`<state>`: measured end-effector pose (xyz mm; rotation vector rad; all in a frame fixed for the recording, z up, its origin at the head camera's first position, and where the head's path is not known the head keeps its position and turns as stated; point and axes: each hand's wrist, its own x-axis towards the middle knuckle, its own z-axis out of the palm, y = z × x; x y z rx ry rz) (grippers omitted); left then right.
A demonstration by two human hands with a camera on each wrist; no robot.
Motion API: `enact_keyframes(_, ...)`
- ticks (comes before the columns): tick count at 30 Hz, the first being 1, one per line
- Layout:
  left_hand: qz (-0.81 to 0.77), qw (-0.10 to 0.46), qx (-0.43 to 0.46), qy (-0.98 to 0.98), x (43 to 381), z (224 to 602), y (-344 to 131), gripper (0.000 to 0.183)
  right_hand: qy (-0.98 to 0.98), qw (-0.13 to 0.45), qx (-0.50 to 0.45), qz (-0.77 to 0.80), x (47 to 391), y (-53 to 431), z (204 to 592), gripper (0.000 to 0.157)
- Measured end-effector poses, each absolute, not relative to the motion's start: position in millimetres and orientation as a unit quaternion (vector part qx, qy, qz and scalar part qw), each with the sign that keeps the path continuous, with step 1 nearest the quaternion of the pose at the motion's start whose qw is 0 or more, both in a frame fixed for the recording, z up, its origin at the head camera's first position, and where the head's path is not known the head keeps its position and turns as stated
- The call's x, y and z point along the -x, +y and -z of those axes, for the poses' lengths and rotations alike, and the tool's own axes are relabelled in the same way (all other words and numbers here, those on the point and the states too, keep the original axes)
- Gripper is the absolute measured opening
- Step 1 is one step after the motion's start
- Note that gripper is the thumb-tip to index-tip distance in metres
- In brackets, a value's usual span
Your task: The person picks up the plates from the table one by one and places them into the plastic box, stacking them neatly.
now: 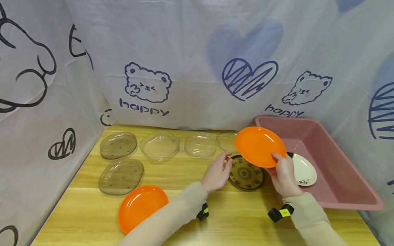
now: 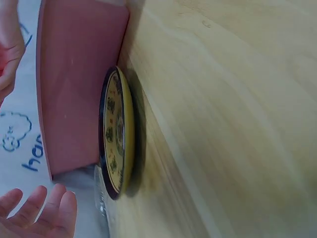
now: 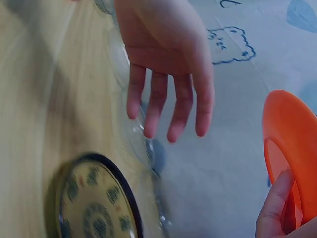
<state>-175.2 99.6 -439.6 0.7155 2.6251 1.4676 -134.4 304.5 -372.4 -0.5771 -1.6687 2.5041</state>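
My right hand (image 1: 282, 173) grips an orange plate (image 1: 260, 146) by its near right edge and holds it up over the table, beside the pink basin. In the right wrist view the fingers reach under the orange plate (image 3: 292, 148). My left hand (image 1: 216, 173) is in the air with fingers extended and holds nothing; the right wrist view shows its palm and spread fingers (image 3: 156, 106). Below and between the hands lies a yellow patterned plate (image 1: 246, 173) with a dark rim, flat on the wood. The left wrist view shows this patterned plate (image 2: 118, 134) from the side.
A pink basin (image 1: 347, 171) stands at right with a white plate (image 1: 304, 169) inside. Clear plates (image 1: 160, 146) line the back of the table, two brownish see-through plates (image 1: 121, 176) sit at left, and another orange plate (image 1: 141, 206) lies near the front left.
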Motion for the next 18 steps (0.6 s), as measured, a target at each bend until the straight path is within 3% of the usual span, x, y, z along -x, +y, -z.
enact_keyframes(3, -0.447, 0.016, -0.253, 0.858, 172.1, 437.4, 107.6, 0.042, -0.517, 0.049, 0.188, -0.833, 134.0, 317.7, 366.9, 0.022)
enact_keyframes(11, -0.354, -0.018, -0.313, 0.881, 162.5, 428.5, 128.4, 0.044, -0.500, 0.078, 0.149, -0.850, 136.3, 351.8, 356.8, 0.049)
enact_keyframes(18, -0.285, -0.038, -0.368, 0.884, 156.9, 424.9, 145.3, 0.044, -0.534, 0.072, 0.148, -0.829, 142.9, 382.4, 357.7, 0.053)
